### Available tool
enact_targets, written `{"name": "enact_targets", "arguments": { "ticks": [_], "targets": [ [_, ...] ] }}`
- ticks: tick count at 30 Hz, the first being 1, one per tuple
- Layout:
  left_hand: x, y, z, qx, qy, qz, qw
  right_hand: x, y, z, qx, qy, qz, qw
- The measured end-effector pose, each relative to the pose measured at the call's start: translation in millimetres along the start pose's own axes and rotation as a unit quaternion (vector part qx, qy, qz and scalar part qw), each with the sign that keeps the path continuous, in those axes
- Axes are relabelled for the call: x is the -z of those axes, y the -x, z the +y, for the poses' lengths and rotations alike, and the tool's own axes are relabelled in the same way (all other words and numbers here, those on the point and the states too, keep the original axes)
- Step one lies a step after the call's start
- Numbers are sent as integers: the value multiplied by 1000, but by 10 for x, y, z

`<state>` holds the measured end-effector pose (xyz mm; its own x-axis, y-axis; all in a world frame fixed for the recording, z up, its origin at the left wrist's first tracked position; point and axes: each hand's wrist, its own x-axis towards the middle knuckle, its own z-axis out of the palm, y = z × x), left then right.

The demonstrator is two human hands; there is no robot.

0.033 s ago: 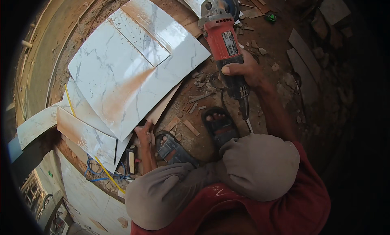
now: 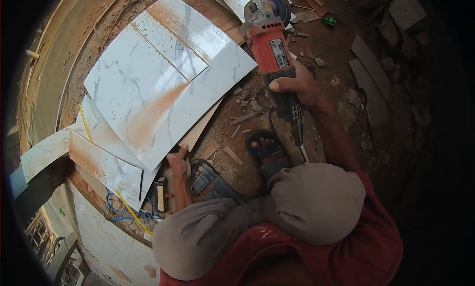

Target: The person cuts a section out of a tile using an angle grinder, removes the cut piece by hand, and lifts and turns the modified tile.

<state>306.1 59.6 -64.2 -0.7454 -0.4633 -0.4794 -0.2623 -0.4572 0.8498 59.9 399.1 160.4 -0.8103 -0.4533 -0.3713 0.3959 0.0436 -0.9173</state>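
Grinder (image 2: 271, 48) in one hand, scored tile (image 2: 153, 83) on a loose stack

From my remote seat, I watch through the head camera. The right hand (image 2: 299, 85) has its fingers wrapped around the tool's black rear grip, thumb across the top, with the disc (image 2: 279, 9) pointing away from the body. The big marbled tile lies to the left of the tool, atop other pieces, with long cut lines and a streak of brown dust (image 2: 161, 110) across its face. The left hand (image 2: 179, 166) is down at its lower corner, by a pale board (image 2: 202, 126) that shows from underneath. Those fingers are partly hidden from me, so I cannot tell whether they grip an edge or only rest there.

My first worry is kickback: with a single hand on the tool, a turning disc that binds in a cut could twist out of line. Next is breakage. The tile sits on uneven support, and I judge the inner corner where the cuts meet to be its weak spot; lifting or pressing one edge could send a crack from there. A slip of the stack could also pinch the left hand or drop a sharp edge onto the open-toed sandals (image 2: 269, 155). The cord (image 2: 300, 137) runs from the grip toward the right knee (image 2: 319, 202), so it could snag when the arm swings. Loose rubble (image 2: 252, 108) underfoot could spoil the footing.
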Motion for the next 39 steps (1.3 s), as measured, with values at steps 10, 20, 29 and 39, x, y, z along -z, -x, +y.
{"name": "enact_targets", "arguments": {
  "ticks": [10, 20, 29, 39],
  "targets": [
    [327, -118, 134, -2, 139, 158, 978, 63, 39, 59, 13, 12, 7, 1000],
    [-1, 301, 694, 137, -148, 163, 966, 36, -39, 167, 16, 4, 1, 1000],
    [1036, -660, 1320, -64, -611, 274, 740, 3, -4, 190, 2, 1, -13, 1000],
    [1477, -1198, 1519, 83, -593, 201, 775, -5, -23, 270, -14, -4, 13, 1000]
  ]
}}
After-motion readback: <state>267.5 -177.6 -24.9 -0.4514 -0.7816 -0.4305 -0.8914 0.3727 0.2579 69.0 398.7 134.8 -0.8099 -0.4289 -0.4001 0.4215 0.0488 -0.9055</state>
